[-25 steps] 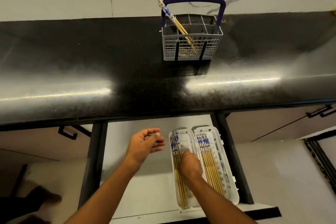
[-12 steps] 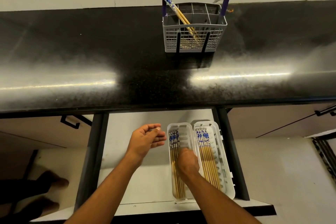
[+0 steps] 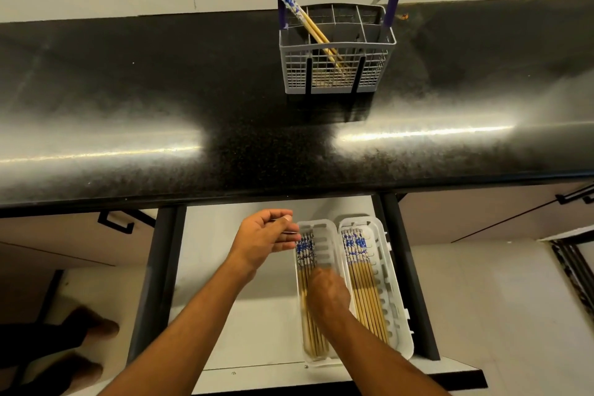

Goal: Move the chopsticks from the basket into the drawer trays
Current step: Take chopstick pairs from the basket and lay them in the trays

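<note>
A grey wire basket with a purple handle stands on the black counter, and a pair of blue-patterned chopsticks leans in its left compartment. Two white trays lie side by side in the open drawer. The left tray and the right tray each hold several chopsticks. My right hand rests knuckles up on the chopsticks in the left tray; its fingers are hidden. My left hand hovers beside that tray's far end, fingers loosely curled and holding nothing.
The black counter's front edge overhangs the open drawer. Dark drawer rails run along both sides. Cabinet fronts with black handles flank the drawer. A person's feet show at the lower left.
My right hand has slid slightly toward me along the chopsticks in the left tray. My left hand has drifted a little closer to that tray. The basket stayed put.
</note>
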Demonstrator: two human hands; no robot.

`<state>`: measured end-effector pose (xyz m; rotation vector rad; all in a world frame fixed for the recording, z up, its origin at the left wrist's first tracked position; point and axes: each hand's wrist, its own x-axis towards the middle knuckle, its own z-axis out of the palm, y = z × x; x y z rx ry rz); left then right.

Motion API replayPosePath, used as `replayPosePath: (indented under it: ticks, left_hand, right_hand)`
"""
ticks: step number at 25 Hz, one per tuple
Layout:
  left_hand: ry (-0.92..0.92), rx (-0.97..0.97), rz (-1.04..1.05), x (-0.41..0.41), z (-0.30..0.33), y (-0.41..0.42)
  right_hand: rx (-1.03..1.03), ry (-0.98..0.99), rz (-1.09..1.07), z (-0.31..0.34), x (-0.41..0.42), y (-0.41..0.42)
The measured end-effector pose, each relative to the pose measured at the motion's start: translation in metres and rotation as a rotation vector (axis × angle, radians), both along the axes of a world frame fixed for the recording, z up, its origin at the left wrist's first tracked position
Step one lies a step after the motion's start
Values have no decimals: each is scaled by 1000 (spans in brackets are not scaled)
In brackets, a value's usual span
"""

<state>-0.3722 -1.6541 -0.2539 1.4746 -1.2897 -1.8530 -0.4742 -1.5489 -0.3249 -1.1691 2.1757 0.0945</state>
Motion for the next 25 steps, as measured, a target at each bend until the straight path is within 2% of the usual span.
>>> replayPosePath:
  ticks: [5, 8, 11, 15, 20, 23, 25]
  left_hand:
    - [-64, -325, -242, -6, 49, -38]
    - [39, -429, -174, -19, 100, -98]
    - [48, -550, -60, -39, 148, -153]
    - [-8, -583, 66, -70, 180, -202]
    - [-216, -588, 144, -106, 175, -247]
    - [-362, -544, 211, -125, 161, -263]
    - [-389, -507, 288, -136, 160, -267]
  right_hand:
    - [6, -24, 112, 34, -6, -6]
    - [-143, -48, 102, 104, -33, -48]
    - [-430, 147, 187, 186, -64, -96]
    - [-668, 259, 304, 247, -93, -157]
    - [-760, 316, 332, 280, -118, -202]
    - [-750, 280, 379, 283, -128, -211]
    - [-761, 245, 410, 280, -136, -213]
